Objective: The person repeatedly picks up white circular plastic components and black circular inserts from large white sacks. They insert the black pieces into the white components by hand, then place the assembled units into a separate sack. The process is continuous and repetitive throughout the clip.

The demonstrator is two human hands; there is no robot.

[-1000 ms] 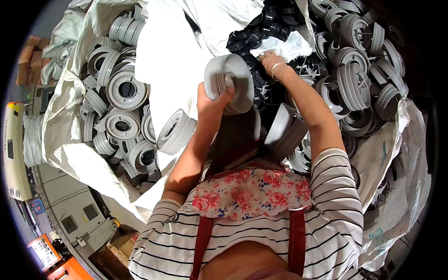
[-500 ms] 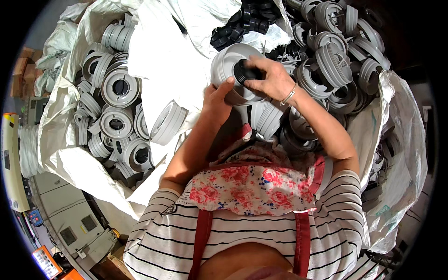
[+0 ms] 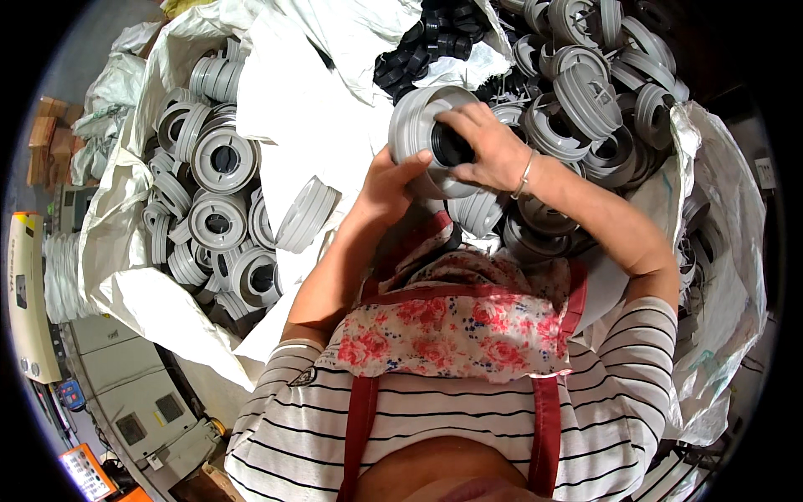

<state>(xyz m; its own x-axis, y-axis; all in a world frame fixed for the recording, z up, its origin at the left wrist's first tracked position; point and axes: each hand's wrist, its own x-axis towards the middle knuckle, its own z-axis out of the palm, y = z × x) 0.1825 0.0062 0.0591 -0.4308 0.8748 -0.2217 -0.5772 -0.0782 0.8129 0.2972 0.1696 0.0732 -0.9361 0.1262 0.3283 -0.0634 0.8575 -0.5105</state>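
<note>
A round grey plastic fitting (image 3: pixel 407 121) with a ribbed rim is held up in front of me. My left hand (image 3: pixel 391 182) is closed on its lower left edge, the thumb lying over the rim. In the fitting's middle sits a black threaded ring (image 3: pixel 449 145). My right hand (image 3: pixel 492 149) has its fingers and thumb curled around that ring; the fingertips are partly hidden inside the fitting. One more grey fitting (image 3: pixel 308 215) lies on white sacking left of my left forearm.
To the left, a white woven sack (image 3: pixel 125 226) holds several grey fittings with black centres (image 3: pixel 224 159). More grey fittings (image 3: pixel 585 92) are heaped at the right, beside another sack (image 3: pixel 711 251). Black rings (image 3: pixel 431 42) lie at the far middle. A grey cabinet (image 3: pixel 138 402) stands lower left.
My right hand has turned about the black ring, and more of the ring shows. The fitting sits slightly further right and lower in view. My left hand keeps its hold.
</note>
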